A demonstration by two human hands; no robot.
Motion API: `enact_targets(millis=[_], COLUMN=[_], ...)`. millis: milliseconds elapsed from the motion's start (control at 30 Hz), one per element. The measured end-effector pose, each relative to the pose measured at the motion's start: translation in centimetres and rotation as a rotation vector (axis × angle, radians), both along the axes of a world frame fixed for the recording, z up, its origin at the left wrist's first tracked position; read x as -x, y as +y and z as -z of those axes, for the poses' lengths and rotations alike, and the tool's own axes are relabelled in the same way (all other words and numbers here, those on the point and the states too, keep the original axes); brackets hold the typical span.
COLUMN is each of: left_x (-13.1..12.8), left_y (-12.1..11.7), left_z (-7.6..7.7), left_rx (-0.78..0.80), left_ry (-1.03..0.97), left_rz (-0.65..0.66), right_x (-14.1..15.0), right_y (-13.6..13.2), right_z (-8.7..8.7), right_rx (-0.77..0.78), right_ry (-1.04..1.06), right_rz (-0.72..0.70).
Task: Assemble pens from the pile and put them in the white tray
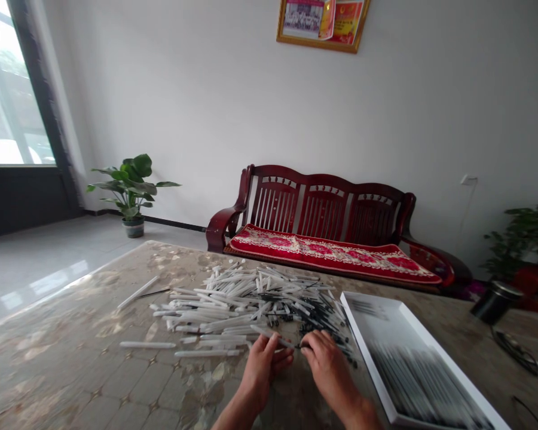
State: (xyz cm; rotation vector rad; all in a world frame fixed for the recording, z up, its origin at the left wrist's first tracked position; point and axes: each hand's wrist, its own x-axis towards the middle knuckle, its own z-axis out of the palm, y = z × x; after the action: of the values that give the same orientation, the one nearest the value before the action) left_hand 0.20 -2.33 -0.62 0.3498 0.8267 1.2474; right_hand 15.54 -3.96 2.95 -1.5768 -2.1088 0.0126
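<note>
A heap of white pen barrels and dark refills lies spread on the patterned table. My left hand is closed in a pinch on a white pen barrel at the near edge of the heap. My right hand sits just to its right, fingers curled and pinched on a thin dark refill beside the barrel's end. The two hands almost touch. A white shallow box holding rows of dark pens lies right of my right hand.
A dark cup and a black cable lie at the table's right end. Single barrels lie apart at the left. Behind the table stand a red wooden bench, a potted plant and a window at the left.
</note>
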Motion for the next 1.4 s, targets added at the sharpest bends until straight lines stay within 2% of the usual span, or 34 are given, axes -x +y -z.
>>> enact_targets(millis=[100,267,433,500,567,633,767,867,967,1100,1300,1400], left_x=[-0.2,-0.5,-0.7,-0.4,-0.1,0.3,0.7,0.7,0.6,0.6,0.5,0.5], left_y=[-0.3,-0.6,-0.7,-0.6,-0.4,-0.1,0.3,0.5,0.6,0.8,0.9,0.9], left_z=[-0.2,-0.2,0.0,-0.4,-0.8,-1.3,-1.7,-1.4,-1.0,-0.7,-0.3,-0.2], left_rx=[0.037,0.019,-0.064,-0.032,0.010,0.035,0.048,0.051,0.057,0.048,0.036,0.032], left_ry=[-0.026,-0.048,-0.076,-0.072,-0.080,-0.108,-0.175,-0.194,-0.178,-0.162,-0.155,-0.145], left_rz=[0.030,0.015,0.062,0.021,-0.039,-0.104,-0.174,-0.189,-0.193,-0.190,-0.188,-0.190], right_x=[0.5,2.3,4.7,4.6,3.5,1.8,-1.1,-1.4,-0.8,-0.1,0.4,0.8], right_y=[0.5,1.3,2.5,3.3,4.1,4.7,4.1,2.9,2.3,2.3,2.0,1.8], right_z=[0.0,-0.3,-0.8,-0.5,0.1,0.7,1.7,2.0,1.9,1.8,1.1,0.4], right_rx=[-0.020,-0.066,0.048,0.064,0.042,0.058,0.090,0.065,0.036,0.013,-0.014,-0.067], right_ry=[0.115,0.486,0.899,1.084,1.181,1.062,0.452,0.098,-0.093,-0.152,0.090,0.101], right_rz=[-0.068,-0.103,-0.190,-0.136,-0.027,0.043,0.064,0.063,0.075,0.090,0.084,0.073])
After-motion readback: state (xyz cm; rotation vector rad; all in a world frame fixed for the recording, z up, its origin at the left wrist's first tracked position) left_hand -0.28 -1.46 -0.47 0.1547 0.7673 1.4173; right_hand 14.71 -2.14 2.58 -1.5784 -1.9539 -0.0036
